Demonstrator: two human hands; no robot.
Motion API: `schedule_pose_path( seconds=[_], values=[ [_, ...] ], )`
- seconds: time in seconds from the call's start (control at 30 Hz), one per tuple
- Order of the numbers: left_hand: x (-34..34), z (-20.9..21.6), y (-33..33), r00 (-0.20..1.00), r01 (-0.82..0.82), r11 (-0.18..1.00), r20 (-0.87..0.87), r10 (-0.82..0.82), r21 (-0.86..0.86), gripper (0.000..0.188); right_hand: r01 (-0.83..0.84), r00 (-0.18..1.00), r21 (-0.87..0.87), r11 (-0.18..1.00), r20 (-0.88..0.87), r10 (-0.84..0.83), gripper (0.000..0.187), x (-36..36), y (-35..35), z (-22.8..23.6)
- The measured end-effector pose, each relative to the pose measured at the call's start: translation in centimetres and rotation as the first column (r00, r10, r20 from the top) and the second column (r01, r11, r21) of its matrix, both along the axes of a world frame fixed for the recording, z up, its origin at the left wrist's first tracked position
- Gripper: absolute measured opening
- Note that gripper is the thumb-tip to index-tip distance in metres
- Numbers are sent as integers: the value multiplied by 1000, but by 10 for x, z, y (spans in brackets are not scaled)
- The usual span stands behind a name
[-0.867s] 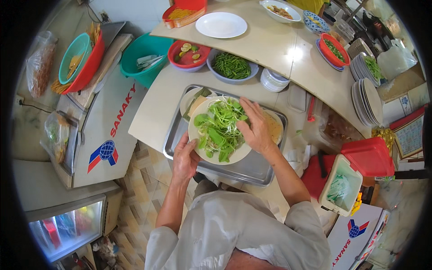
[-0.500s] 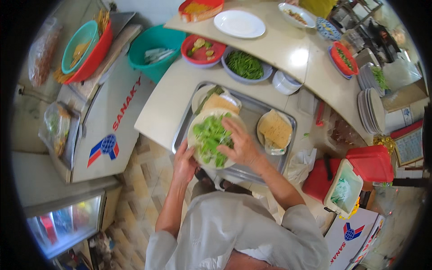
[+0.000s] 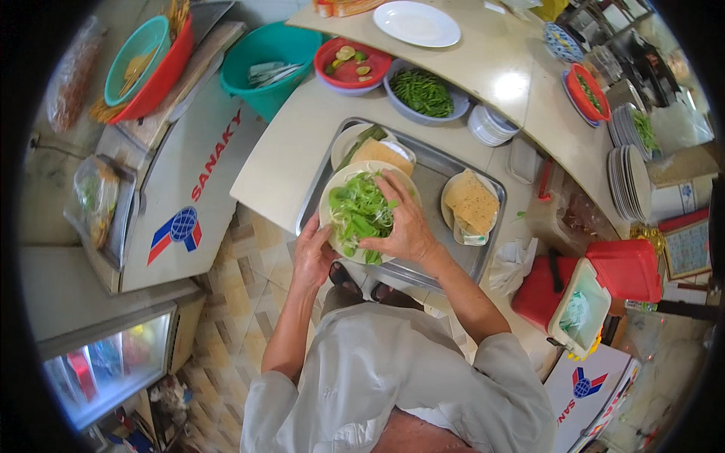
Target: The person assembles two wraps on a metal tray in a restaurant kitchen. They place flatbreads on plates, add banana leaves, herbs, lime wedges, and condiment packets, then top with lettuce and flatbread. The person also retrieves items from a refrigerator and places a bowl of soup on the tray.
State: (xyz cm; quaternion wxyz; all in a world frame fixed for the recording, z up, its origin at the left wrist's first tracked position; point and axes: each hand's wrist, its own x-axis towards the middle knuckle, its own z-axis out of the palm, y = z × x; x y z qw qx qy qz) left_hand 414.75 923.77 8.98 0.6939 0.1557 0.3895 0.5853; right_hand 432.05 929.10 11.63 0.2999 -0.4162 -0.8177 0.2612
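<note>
A pale round plate [image 3: 325, 198] of leafy greens [image 3: 355, 208] is held over the near left part of a metal tray [image 3: 429, 181]. My left hand [image 3: 311, 260] grips the plate's left edge, thumb on the rim. My right hand [image 3: 410, 230] curves over the right side of the greens, thumb and fingers around them. Behind the held plate, the tray bears another plate with a cracker [image 3: 384, 155] and a long green wrapped piece [image 3: 366, 141]. On its right side lie speckled crackers [image 3: 472, 204] on a dish, with a small packet [image 3: 474, 240] beside them.
Along the counter stand a red basket of cut limes [image 3: 355, 62], a bowl of green vegetables [image 3: 423, 92] and stacked small white dishes [image 3: 491, 126]. A white oval plate [image 3: 417, 23] sits on the higher shelf. An open red cooler [image 3: 555, 291] is at right; a green tub [image 3: 272, 64] at back left.
The view has shifted slightly, so the counter things sit a little lower and further right. My right hand's thumb and fingers have settled around the greens; the left keeps hold of the plate.
</note>
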Motion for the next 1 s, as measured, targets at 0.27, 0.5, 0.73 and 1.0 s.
schedule_pose_path(
  seconds=[0.27, 0.5, 0.73, 1.0],
  values=[
    [-16, -29, -12, 998, -9, 999, -70, 5, -54, 39, 6, 996, -32, 999, 92, -3, 88, -26, -6, -27],
    [-43, -64, -29, 998, -44, 985, -51, 36, -169, 31, -89, 985, 5, 996, 147, 87, 88, -46, -21, -50],
    [-74, -93, -31, 995, -22, 985, -101, 4, -174, 28, 358, 815, -452, 817, -276, -509, 61, 0, -2, -79],
    [-94, -113, -13, 958, 67, 966, -253, -132, -251, 29, -148, 446, -945, 291, -326, -834, 83, 17, 30, -139]
  ],
)
